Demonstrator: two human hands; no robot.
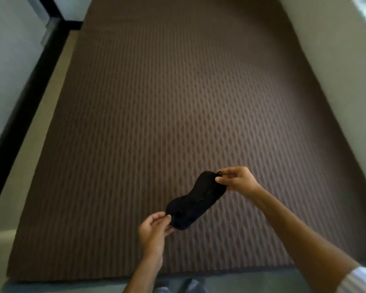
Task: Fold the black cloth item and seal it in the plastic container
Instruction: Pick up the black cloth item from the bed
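A: Where's the black cloth (193,203) seen?

B: Held up in the air, lower centre of the view, approx. 5 o'clock from the middle of the brown mat (156,102). It's stretched out long, running from 7 o'clock up to 1 o'clock. No part of it is seen touching the mat.

A: Grip status, left hand (154,229)?

B: Fingers & thumb are pinched together on the cloth's lower end, at the 7 o'clock tip. The thumb is laid on top of the fabric, fingers curled under.

A: And the right hand (235,179)?

B: Closed on the upper end, at the 1 o'clock tip. The edge is clamped between thumb & fingertips; a small bit of fabric is seen poking out above the thumb.

A: Is the cloth folded?

B: Can't be told for sure. A narrowed waist is seen mid-length, wider at both ends. Creases are too dark to be made out.

A: Surroundings?

B: The ribbed mat is spread across most of the view. Pale floor (40,115) is seen at 9 o'clock & 3 o'clock of it. A striped sleeve (359,280) is seen on the right arm, approx. 4 o'clock corner.
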